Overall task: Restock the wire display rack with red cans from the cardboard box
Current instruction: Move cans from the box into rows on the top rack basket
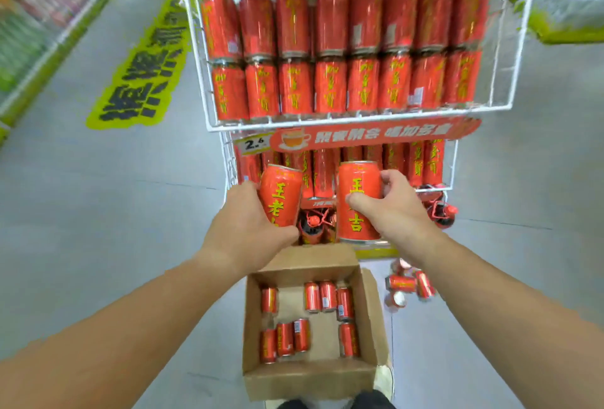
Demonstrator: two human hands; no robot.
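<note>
My left hand (248, 225) grips a red can (281, 194) with yellow characters, tilted slightly right. My right hand (395, 209) holds a second red can (356, 202) upright. Both cans hover in front of the lower shelf of the white wire display rack (519, 49). The rack's upper basket holds two full rows of red cans (330, 49). More cans stand on the lower shelf behind a red banner (376, 135). Below my arms, an open cardboard box (310, 376) on the floor holds several red cans (328, 296) lying loose.
A few loose red cans (408, 286) lie on the grey floor right of the box. Dark bottles with red ties (441, 211) sit at the rack's bottom. A yellow-green floor sticker (140, 75) lies to the left, shelving runs along the far left, and my shoes show beneath the box.
</note>
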